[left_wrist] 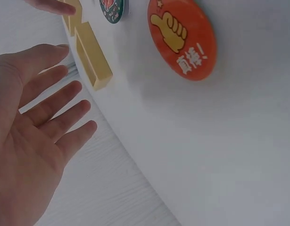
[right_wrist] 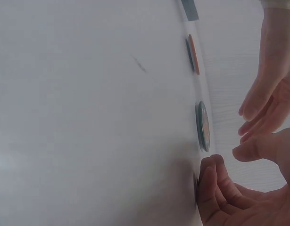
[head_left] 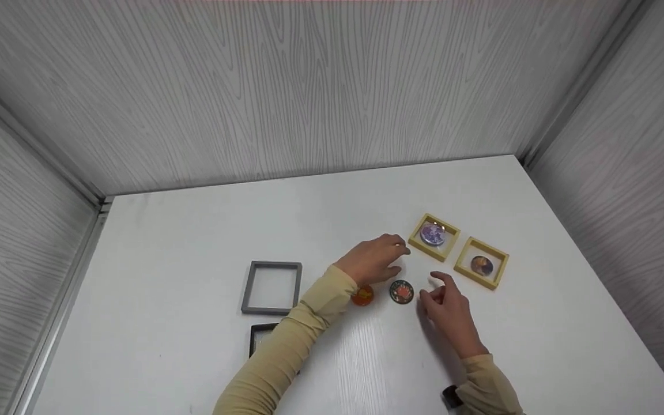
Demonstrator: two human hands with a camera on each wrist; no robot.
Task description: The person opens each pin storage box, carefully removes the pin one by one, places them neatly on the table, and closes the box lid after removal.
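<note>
- Orange-red round badge (left_wrist: 182, 40): a yellow thumbs-up fist, white Chinese characters and a small yellowish star.
- Dark green round badge (head_left: 402, 292): a coral-red motif in the middle, pale flecks around it.
- Purple round badge (head_left: 433, 234): mottled with white.
- Dark round badge (head_left: 482, 266): an orange-yellow patch.
- Two square frames (head_left: 426, 252): plain yellow.
- Square frame (head_left: 264, 311): plain grey.
- Partly hidden frame (head_left: 252, 341): black.
- Table (head_left: 193, 230): white.
- Wall panels (head_left: 309, 86): pale grey with darker, wavy wood-grain lines.
- Sleeves (head_left: 286, 340): plain mustard-beige.
</note>
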